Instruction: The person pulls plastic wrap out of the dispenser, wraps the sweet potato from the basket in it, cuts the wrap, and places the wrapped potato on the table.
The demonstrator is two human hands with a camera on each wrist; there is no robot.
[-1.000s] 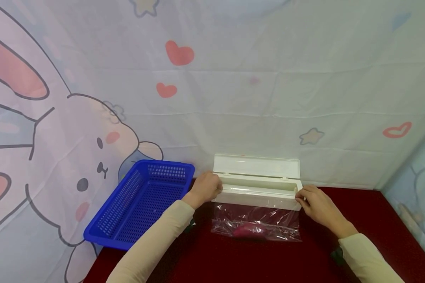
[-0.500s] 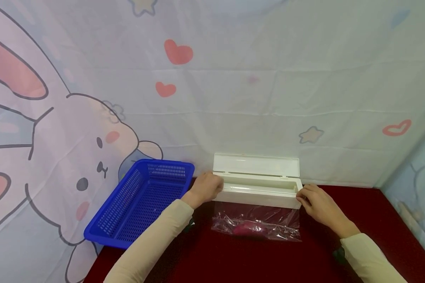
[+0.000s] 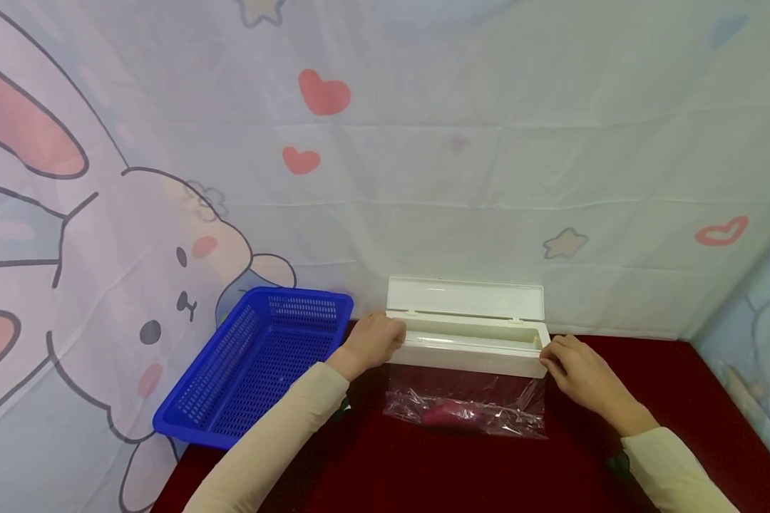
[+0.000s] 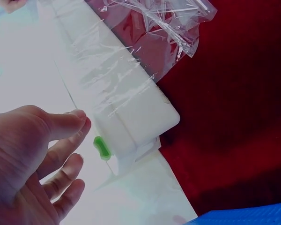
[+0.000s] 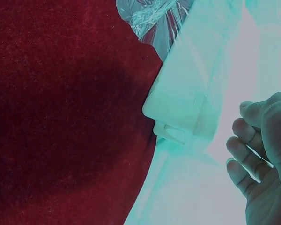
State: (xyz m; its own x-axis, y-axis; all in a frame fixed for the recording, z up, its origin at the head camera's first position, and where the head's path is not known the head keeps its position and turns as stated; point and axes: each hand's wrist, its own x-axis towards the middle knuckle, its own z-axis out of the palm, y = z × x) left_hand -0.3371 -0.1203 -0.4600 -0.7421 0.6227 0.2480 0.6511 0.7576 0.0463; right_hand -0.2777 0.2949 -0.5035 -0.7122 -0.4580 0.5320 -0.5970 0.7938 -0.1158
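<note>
A long white cling film dispenser [image 3: 468, 360] stands by the backdrop with its lid [image 3: 465, 299] tipped back and a pale roll inside. Cling film [image 3: 513, 410] comes over its front and lies crumpled on the table. Under the film shows a pink, rounded thing [image 3: 452, 413], its kind unclear. At the dispenser's left end, my left hand [image 3: 372, 340] pinches the film's side edge between thumb and forefinger. A green slider [image 4: 102, 147] sits beside those fingertips in the left wrist view. My right hand [image 3: 580, 374] pinches the opposite edge, its other fingers loosely curled.
A blue plastic basket [image 3: 250, 370] stands at the left, partly beyond my left sleeve [image 3: 282, 434]. Dark red cloth [image 3: 455, 474] covers the table. A printed fabric backdrop [image 3: 436, 178] hangs right behind the dispenser.
My right hand shifts slightly to the right with its end of the film. The front edge of the film at the dispenser sits a little higher. The left hand hardly moves.
</note>
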